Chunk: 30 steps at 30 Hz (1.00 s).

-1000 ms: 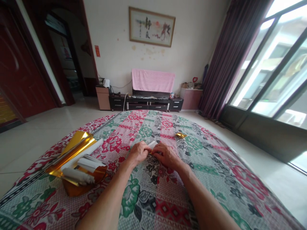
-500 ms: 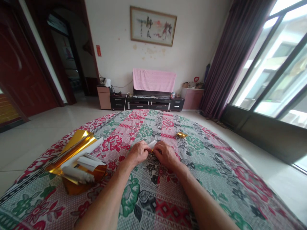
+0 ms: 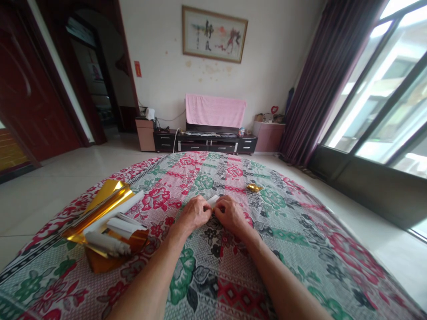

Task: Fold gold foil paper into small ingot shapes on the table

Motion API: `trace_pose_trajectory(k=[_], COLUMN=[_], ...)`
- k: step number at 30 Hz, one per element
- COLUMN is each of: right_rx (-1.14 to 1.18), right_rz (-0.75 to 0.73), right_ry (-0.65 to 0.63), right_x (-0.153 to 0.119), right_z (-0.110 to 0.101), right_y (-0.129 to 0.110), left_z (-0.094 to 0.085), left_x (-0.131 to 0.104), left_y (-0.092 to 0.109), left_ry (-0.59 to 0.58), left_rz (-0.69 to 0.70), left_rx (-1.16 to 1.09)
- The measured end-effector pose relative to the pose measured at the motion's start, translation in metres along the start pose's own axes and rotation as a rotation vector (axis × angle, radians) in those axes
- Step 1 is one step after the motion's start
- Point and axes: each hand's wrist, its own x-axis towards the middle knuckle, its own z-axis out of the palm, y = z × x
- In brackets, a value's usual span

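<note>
A small piece of paper (image 3: 212, 201), white on its visible side, is held between my two hands over the middle of the table. My left hand (image 3: 196, 212) pinches its left side with the fingers curled in. On the other side my right hand (image 3: 230, 212) grips it, thumb and fingers pressed together. Most of the paper is hidden by my fingers. Beyond my right hand lies a small folded gold foil piece (image 3: 254, 187). To the left rests a pile of gold foil sheets (image 3: 113, 204) with rolled white-backed paper (image 3: 125, 226) on it.
A flowered cloth (image 3: 196, 289) covers the round table. Past its far edge stand a low black TV cabinet (image 3: 207, 146) and a TV under a pink towel (image 3: 215, 109). A purple curtain (image 3: 310, 84) and glass windows are at the right.
My fingers have shifted slightly on the paper, and the bit of gold that showed between them is now mostly hidden. The foil pile and folded gold piece stay in place.
</note>
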Motion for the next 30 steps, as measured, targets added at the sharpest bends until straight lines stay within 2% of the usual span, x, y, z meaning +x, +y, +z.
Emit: trace_pose_trajectory(k=[13,22,30], right_rx=[0.024,0.039,0.068], right_rz=[0.006,0.035,0.021], right_ry=[-0.003,-0.006,0.0], right_x=[-0.0002,-0.0009,-0.0014], right_z=[-0.0021,-0.0022,-0.0001], right_y=[-0.0016,-0.0011,0.0019], left_z=[0.0032,-0.0006,-0.0011], left_x=[0.0025,-0.0005,-0.0002], left_y=[0.0098,0.0032,0.0065], left_ry=[-0.021,-0.027,0.0], left_rz=[-0.088,-0.044,-0.069], left_rx=[0.151,0.011,0.03])
